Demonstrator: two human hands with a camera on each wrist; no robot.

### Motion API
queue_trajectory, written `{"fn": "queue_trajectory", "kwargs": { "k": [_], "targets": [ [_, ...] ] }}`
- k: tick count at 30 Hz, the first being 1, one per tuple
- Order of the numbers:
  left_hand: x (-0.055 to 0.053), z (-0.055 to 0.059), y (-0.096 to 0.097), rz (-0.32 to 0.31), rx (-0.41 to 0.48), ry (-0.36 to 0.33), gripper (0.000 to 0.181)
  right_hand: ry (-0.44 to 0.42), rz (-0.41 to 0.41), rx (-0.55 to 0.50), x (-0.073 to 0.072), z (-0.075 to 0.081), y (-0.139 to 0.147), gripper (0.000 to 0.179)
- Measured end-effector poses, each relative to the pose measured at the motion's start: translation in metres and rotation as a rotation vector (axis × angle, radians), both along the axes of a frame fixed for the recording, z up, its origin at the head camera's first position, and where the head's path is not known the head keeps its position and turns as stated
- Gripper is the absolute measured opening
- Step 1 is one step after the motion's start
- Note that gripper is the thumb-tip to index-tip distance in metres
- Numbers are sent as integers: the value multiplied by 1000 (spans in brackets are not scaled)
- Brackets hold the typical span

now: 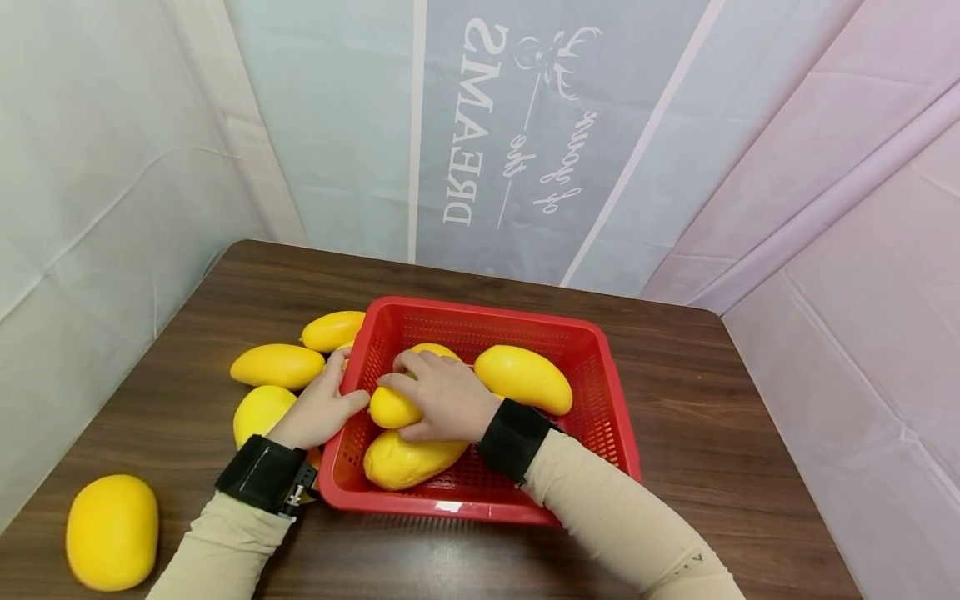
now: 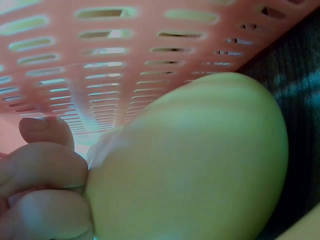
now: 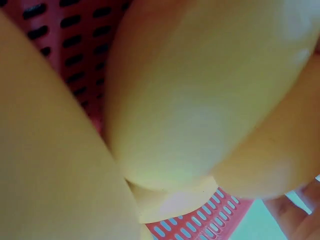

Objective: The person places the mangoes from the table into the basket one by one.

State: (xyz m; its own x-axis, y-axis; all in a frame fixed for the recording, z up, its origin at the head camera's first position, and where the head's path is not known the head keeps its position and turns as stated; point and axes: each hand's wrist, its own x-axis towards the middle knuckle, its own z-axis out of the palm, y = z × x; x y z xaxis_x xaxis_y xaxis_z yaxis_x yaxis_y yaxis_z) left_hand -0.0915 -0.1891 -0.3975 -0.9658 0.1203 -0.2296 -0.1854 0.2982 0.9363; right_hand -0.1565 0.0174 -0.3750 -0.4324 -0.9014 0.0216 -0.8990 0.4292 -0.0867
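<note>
A red perforated plastic basket [image 1: 480,510] stands on the table with several yellow mangoes in it. My left hand [image 1: 318,410] holds the basket's left rim, thumb over the edge. In the left wrist view, its bent fingers [image 2: 47,170] are beside the basket wall [image 2: 150,65] and a large mango [image 2: 195,160]. My right hand [image 1: 448,398] reaches inside and grips a mango [image 1: 393,408], fingers over its top. Just below that lies another mango [image 1: 412,461], and a larger one [image 1: 523,379] rests at the right. Mangoes [image 3: 200,100] fill the right wrist view, partly hiding the right hand.
Outside the basket's left wall lie several more mangoes, among them one at the back [image 1: 332,331], one farther left [image 1: 276,367] and one near the left wrist [image 1: 261,412]. A big rounded yellow fruit [image 1: 112,533] sits at the table's front left. Fabric curtains [image 1: 337,125] hang behind the brown table [image 1: 697,433].
</note>
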Motion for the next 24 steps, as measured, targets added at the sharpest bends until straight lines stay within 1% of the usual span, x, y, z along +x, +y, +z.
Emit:
{"fn": "queue_trajectory", "kwargs": {
  "k": [5, 9, 14, 20, 24],
  "targets": [
    [0, 0, 0, 4, -3, -11, 69, 15, -5, 14, -1, -1, 0, 63],
    [0, 0, 0, 5, -4, -9, 69, -9, -14, 10, -2, -2, 0, 64],
    [-1, 0, 0, 3, -4, 1, 70, -53, -34, -1, -2, -3, 1, 61],
    [0, 0, 1, 1, 4, -2, 70, -59, -50, 29, -3, -4, 1, 60],
    [0, 0, 1, 1, 11, -7, 71, -84, -78, 32, -4, -6, 2, 59]
  ]
}}
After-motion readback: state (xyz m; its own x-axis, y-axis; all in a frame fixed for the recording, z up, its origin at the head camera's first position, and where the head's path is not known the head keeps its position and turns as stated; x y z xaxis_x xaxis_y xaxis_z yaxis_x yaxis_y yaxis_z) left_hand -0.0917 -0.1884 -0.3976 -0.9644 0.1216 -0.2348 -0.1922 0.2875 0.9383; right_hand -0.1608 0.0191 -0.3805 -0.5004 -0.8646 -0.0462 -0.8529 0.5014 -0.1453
